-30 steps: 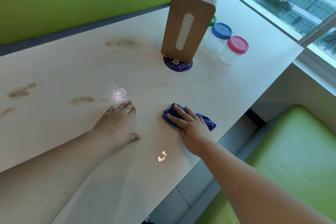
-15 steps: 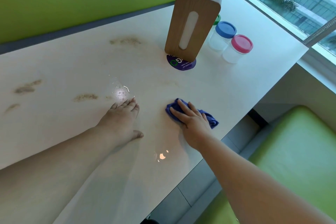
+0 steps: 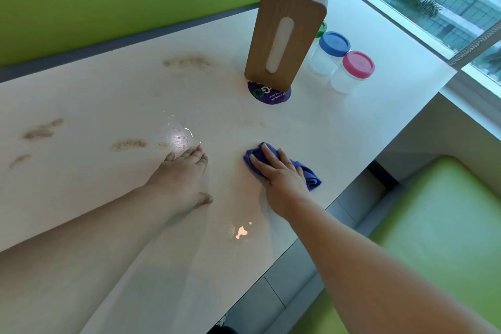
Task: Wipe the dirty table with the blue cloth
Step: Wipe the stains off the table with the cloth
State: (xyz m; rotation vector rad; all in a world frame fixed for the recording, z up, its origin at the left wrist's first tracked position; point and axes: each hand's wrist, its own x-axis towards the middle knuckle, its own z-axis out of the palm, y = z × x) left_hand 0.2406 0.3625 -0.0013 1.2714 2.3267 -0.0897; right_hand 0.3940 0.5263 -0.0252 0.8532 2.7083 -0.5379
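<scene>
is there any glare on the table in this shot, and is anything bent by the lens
Head view: two glare patches on the table, one bright beside the left hand, one orange nearer the camera, left of the right forearm. Wide-angle distortion tilts the wooden box and curves the table edges.

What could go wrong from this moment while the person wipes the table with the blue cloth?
1. The blue cloth under the right hand lies near the table's edge; a stroke outward might drag it off.
2. The brown smears lie beyond the left hand, which may block the stroke.
3. A wide sweep could knock the upright wooden box.
</scene>
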